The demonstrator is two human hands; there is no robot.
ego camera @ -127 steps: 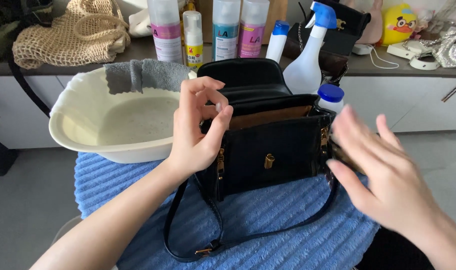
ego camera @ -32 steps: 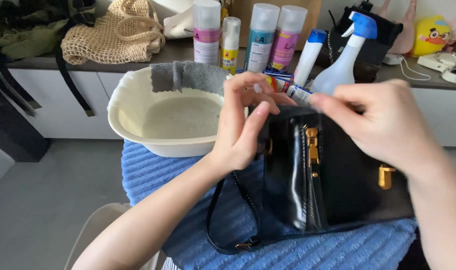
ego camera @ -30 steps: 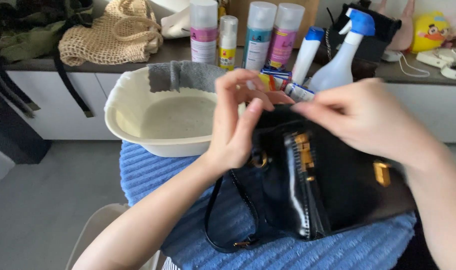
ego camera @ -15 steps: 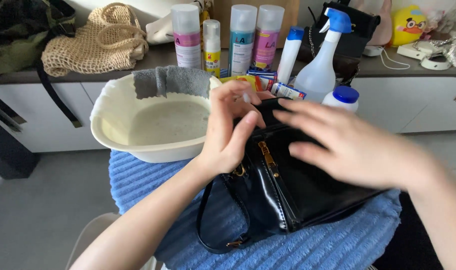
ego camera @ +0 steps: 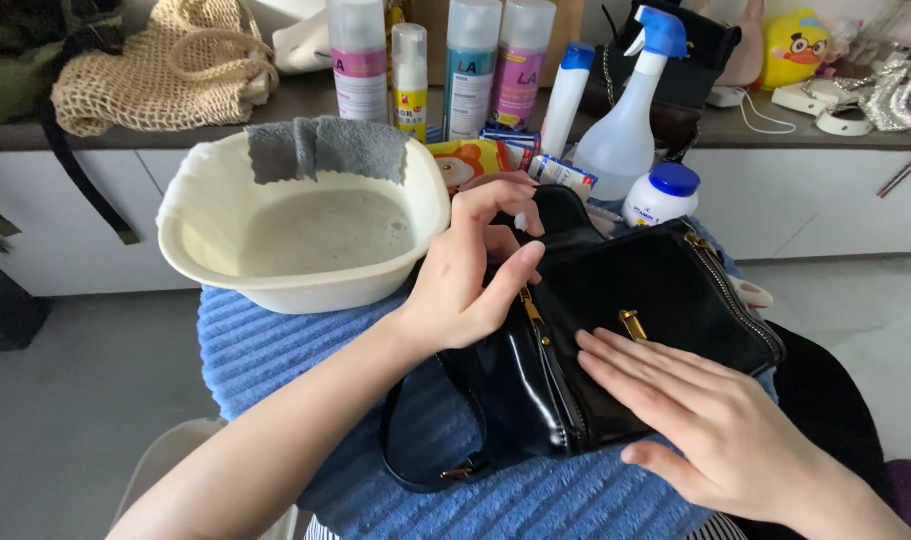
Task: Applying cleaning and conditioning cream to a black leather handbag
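Left hand [ego camera: 465, 290] pinching black bag [ego camera: 625, 350] at its 10 o'clock edge; right hand [ego camera: 705, 430] open, flat, pressing it steady on blue towel [ego camera: 275, 350]

We see a glossy black handbag [ego camera: 615, 350] lying tilted on its side on the blue ribbed towel [ego camera: 275, 345], gold clasp up, strap looping toward seven o'clock; its top seems partly open.
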